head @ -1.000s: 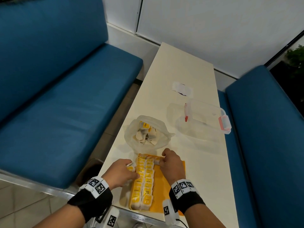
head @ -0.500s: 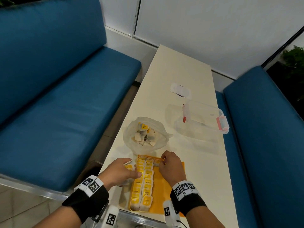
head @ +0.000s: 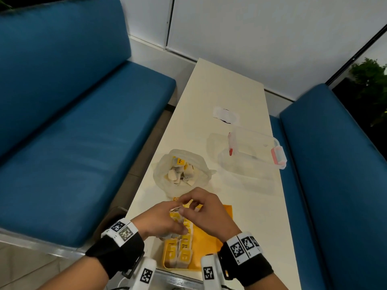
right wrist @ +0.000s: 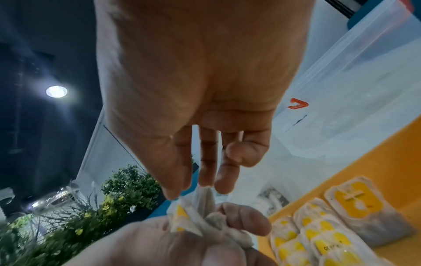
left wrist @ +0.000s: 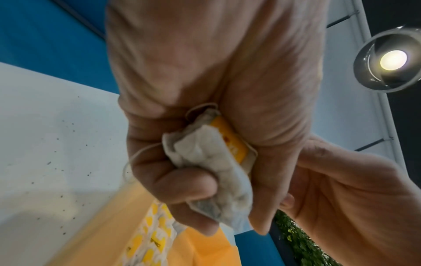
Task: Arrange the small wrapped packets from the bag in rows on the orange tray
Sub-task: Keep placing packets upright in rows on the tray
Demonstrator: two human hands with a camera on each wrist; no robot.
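Both hands have lifted off the rows to meet above the flat orange tray (head: 219, 231) — left hand (head: 159, 219) clutching several small yellow-and-white wrapped packets (left wrist: 212, 162), right hand (head: 206, 212) pinching one. Two rows stand filled; the translucent plastic bag (head: 165, 166) holds more.

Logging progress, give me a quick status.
Left hand grips spare packets. Right hand pinches one from it. Two rows on orange tray. Nothing blocking.
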